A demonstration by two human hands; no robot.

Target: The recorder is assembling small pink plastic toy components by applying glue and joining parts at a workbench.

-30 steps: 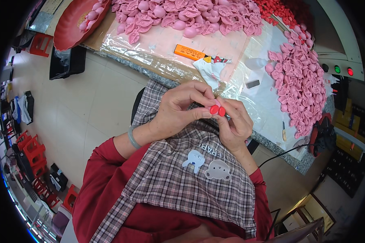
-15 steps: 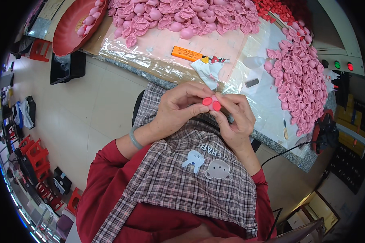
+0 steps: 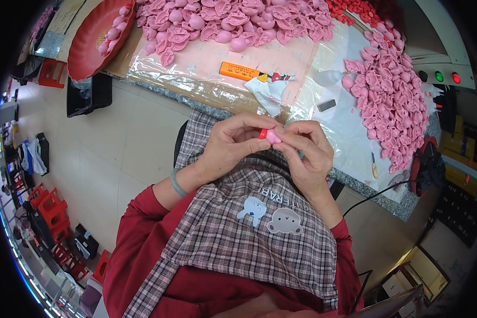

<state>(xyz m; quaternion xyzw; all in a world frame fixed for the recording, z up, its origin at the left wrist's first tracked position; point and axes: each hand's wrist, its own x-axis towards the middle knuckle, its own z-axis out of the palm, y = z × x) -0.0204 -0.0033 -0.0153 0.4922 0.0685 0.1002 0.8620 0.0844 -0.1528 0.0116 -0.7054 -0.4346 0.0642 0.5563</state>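
Note:
Between my two hands, just in front of the table's near edge, is a small rounded pink piece [image 3: 273, 138] with red on its left end. My left hand [image 3: 225, 142] pinches it from the left with thumb and fingertips. From the other side, the thumb and fingers of my right hand [image 3: 308, 152] close on the same piece. My fingers hide part of it. On the table beyond lie a white crumpled wrapper [image 3: 268, 98] and an orange box-like pack [image 3: 239, 70]. A small grey block [image 3: 326, 105] lies right of the wrapper.
A large heap of pink moulded pieces [image 3: 217, 21] covers the far table, another heap [image 3: 392, 106] the right. Red pieces [image 3: 350, 10] lie at the back. A translucent bottle [image 3: 329, 78], a thin tool [image 3: 374, 165] and a red scalloped bowl [image 3: 85, 55] are around. A black cable [image 3: 373, 196] crosses the right edge.
The pink piece has been turned in my fingers: two red ovals faced up before, and now red shows only at its left end. Both hands keep their pinch nearly in place.

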